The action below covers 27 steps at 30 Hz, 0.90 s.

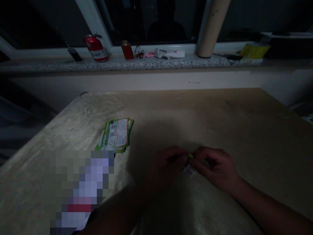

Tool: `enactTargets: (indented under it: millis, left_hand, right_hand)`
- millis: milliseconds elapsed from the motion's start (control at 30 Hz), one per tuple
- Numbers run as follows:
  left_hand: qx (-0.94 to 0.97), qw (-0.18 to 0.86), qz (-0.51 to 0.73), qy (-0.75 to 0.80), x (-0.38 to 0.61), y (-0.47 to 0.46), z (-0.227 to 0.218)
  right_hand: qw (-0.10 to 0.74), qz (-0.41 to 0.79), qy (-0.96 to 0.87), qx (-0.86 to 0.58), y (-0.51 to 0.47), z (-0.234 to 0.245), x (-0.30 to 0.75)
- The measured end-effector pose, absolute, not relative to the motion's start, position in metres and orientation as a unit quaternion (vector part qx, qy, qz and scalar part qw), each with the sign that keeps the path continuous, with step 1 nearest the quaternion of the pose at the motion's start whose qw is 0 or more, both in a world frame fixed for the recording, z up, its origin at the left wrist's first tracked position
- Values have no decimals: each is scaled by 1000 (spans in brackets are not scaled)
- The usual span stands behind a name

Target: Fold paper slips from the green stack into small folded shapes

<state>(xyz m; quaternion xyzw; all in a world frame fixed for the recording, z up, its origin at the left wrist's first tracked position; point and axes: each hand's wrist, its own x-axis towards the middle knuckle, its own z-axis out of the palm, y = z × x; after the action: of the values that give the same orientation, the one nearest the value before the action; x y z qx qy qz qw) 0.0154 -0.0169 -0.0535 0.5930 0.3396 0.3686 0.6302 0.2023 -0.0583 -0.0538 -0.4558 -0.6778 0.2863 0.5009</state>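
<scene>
Left hand: thumb and finger of the left hand (pixel 168 163) pinch a small green scrap (pixel 190 156); palm in shadow.
Right hand: fingertips of the right hand (pixel 216 164) close on the same scrap, above the table (pixel 244 130).
Printed piece: the piece (pixel 189 171) shows just below the fingertips, partly covered; join to scrap unclear.
Green cards: stack (pixel 114 134) left of hands; print too small to read.
Pixel blocks: obscure a pale long object (pixel 90 186), lower left.
Sill containers: red can (pixel 96 49), red bottle (pixel 127 51); contents not visible.
</scene>
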Motion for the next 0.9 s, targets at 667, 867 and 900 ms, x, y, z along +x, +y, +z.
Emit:
enactTargets:
  millis: [667,867,900]
  left_hand:
    - [632,560,365,393,14,-17,-51]
    - [622,574,364,390,14,-16,-53]
    - [623,574,362,389,14,-16,-53]
  right_hand:
    - [426,328,-693,-481,-57,-53,204]
    - [425,332,-696,-474,-58,-53,203]
    - [423,335,-697,-472,-58,-53,203]
